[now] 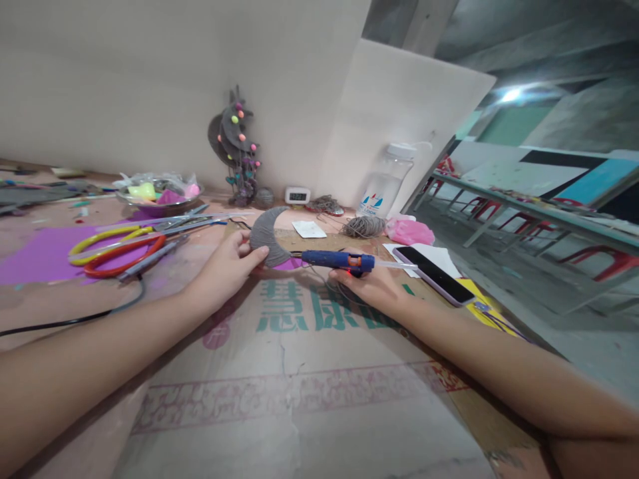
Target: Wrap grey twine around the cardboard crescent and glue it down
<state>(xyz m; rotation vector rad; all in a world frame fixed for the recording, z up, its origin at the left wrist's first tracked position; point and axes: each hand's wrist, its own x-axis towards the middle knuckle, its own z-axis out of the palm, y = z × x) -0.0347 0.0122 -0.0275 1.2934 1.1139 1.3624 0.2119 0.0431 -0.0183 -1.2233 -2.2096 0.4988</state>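
Observation:
A grey yarn-wrapped crescent (268, 237) is pinched between the thumb and fingers of my left hand (237, 261), near the middle of the table. My right hand (368, 283) is wrapped round a blue glue gun (332, 259), which has a clear glue stick out of its rear end and a small red light. The gun's nozzle points left and is at the crescent's lower right edge; whether they touch is hard to tell. Beneath both hands lies a printed sheet (289, 399) with green characters.
Yellow and red scissors (124, 256) and a bowl (160, 203) lie left. Behind are a decorated moon hanging (239, 143), a clock (298, 195), yarn (363, 227) and a bottle (384, 183). A phone (434, 274) lies right. Red stools (599, 259) stand beyond.

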